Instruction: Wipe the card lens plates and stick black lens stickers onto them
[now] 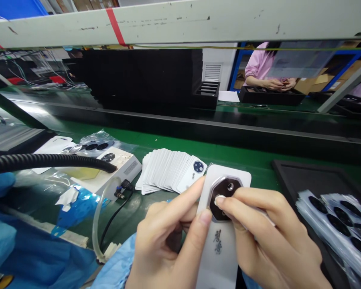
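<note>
Upright in front of me is a white phone back cover (218,265) with dark brush-style characters and an octagonal dark camera panel (219,184). My left hand (171,237) grips its left edge between thumb and fingers, the thumb beside the panel's lower corner. Closed fingertips of my right hand (273,237) press on the middle of the panel. A small whitish bit shows at those fingertips and a thin pale edge between the fingers; what they hold I cannot make out. A fanned stack of similar white covers (165,170) lies behind my left hand.
At left stand a white box-shaped device (123,166), a black corrugated hose (48,160) and a clear tube (98,224). Bagged black round parts (339,220) lie on a black tray (289,172) at right. Across the bench, a person in a pink sleeve (255,62) handles something over a black box.
</note>
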The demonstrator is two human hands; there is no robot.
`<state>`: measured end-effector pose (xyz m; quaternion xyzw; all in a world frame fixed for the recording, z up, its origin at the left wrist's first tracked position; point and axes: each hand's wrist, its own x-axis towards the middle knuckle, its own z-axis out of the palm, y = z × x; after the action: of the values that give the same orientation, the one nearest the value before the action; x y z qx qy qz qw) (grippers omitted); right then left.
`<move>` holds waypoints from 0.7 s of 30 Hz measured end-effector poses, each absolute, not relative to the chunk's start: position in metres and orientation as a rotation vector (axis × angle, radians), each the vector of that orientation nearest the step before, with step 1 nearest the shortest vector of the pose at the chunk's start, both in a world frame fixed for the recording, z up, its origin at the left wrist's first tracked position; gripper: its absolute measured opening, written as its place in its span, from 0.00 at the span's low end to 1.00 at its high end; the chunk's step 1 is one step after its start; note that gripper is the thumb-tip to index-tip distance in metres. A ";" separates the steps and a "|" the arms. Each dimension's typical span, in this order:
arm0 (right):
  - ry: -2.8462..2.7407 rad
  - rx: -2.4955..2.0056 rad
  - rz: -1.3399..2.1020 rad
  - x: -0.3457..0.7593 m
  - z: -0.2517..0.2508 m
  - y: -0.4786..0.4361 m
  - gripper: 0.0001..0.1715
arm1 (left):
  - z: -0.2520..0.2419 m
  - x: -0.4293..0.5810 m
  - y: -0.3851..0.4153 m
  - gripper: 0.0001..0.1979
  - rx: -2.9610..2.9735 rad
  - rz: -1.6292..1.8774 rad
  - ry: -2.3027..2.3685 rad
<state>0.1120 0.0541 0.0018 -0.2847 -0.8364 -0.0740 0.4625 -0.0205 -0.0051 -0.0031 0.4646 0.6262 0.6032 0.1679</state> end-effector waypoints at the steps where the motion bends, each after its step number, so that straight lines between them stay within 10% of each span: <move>1: -2.059 -0.697 -0.184 0.112 0.002 0.055 0.12 | -0.003 -0.021 -0.005 0.19 1.319 1.696 1.783; 9: -1.938 -0.756 -0.141 0.108 -0.001 0.053 0.12 | 0.000 -0.018 0.001 0.16 1.163 1.666 1.639; 21: -1.273 -0.419 0.885 0.118 -0.003 0.053 0.09 | 0.011 -0.024 0.008 0.21 0.868 1.650 1.343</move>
<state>0.1184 0.0525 -0.0033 -0.1877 -0.5701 0.3964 0.6947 -0.0235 0.0085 0.0114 0.3447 0.5333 0.6550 0.4095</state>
